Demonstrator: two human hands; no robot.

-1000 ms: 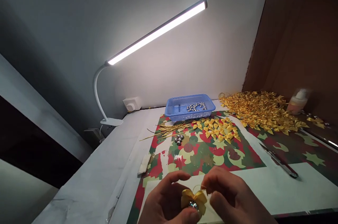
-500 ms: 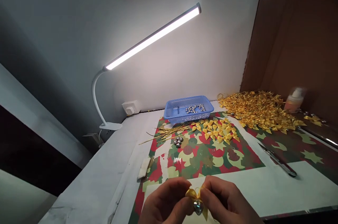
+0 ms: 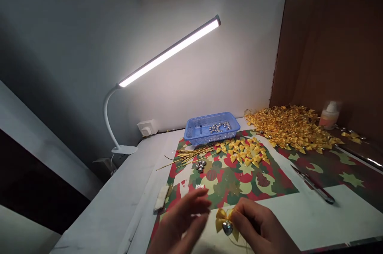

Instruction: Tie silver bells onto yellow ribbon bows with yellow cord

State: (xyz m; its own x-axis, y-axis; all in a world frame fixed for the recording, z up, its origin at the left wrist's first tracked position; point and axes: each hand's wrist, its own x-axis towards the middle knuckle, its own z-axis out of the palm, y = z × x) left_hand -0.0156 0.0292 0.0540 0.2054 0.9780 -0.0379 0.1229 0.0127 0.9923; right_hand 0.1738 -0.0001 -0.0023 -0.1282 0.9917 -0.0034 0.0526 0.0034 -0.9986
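My right hand (image 3: 260, 228) pinches a small gold ribbon bow (image 3: 225, 222) with a silver bell hanging from it, low at the near edge of the table. Just left of the bow, my left hand (image 3: 179, 226) is blurred, fingers apart and off the bow. Farther back lie a loose group of gold bows (image 3: 243, 151), a few silver bells (image 3: 201, 165) and a bundle of gold cords (image 3: 188, 153) on the red-green patterned paper (image 3: 227, 178).
A blue basket (image 3: 194, 133) with bells stands at the back. A large heap of gold bows (image 3: 290, 126) lies at the right, by a small bottle (image 3: 328, 114). Scissors (image 3: 314, 185) lie right of centre. A white desk lamp (image 3: 167, 52) clamps at the left.
My left hand has let go of the bow and moved slightly left; the bow with its bell now hangs from my right fingers alone. The view has tilted upward a little.
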